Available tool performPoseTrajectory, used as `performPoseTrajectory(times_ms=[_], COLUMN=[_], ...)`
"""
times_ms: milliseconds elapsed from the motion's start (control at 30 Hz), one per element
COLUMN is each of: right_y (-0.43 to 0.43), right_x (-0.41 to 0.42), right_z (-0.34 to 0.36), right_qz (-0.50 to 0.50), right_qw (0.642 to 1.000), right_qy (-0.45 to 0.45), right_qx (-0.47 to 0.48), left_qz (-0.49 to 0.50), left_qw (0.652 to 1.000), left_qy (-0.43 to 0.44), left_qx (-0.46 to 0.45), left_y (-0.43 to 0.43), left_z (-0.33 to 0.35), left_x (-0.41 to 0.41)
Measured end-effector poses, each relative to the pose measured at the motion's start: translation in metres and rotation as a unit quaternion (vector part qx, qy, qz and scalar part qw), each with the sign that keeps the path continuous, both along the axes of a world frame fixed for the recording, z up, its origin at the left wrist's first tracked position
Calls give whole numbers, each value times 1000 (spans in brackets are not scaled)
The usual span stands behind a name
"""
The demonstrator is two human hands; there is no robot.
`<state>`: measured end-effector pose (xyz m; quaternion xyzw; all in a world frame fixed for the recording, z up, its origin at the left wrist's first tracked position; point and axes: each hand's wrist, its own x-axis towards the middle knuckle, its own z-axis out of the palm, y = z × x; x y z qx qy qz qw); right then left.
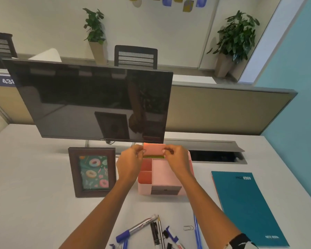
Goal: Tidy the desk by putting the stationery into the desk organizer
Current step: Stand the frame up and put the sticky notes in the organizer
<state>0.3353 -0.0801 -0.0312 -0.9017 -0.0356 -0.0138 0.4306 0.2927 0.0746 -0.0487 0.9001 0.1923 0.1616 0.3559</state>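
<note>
A pink desk organizer (162, 178) with several compartments and a grey drawer stands in the middle of the white desk. Both hands hold a stack of sticky notes (154, 150), pink on top with a green layer below, over the organizer's back edge. My left hand (130, 163) pinches its left end and my right hand (178, 161) pinches its right end. Near the front edge lie several markers and pens (144, 228), a blue pen (197, 230) and a paper clip (188, 227).
A dark monitor (97, 103) stands just behind the organizer. A framed donut picture (92, 172) stands to the left. A teal notebook (248, 207) lies to the right. An open cable slot (215, 156) sits behind the organizer on the right.
</note>
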Motion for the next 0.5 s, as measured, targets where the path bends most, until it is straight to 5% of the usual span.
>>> performPoseTrajectory(times_ms=[500], right_y=[2], right_x=[-1], right_z=[-3], right_qz=[13], right_qw=[998], right_qy=[29], right_qx=[-52], left_qz=[27], left_qw=[999], left_qy=[43], left_qx=[-8], left_y=[-3], left_z=[2], left_x=[-5])
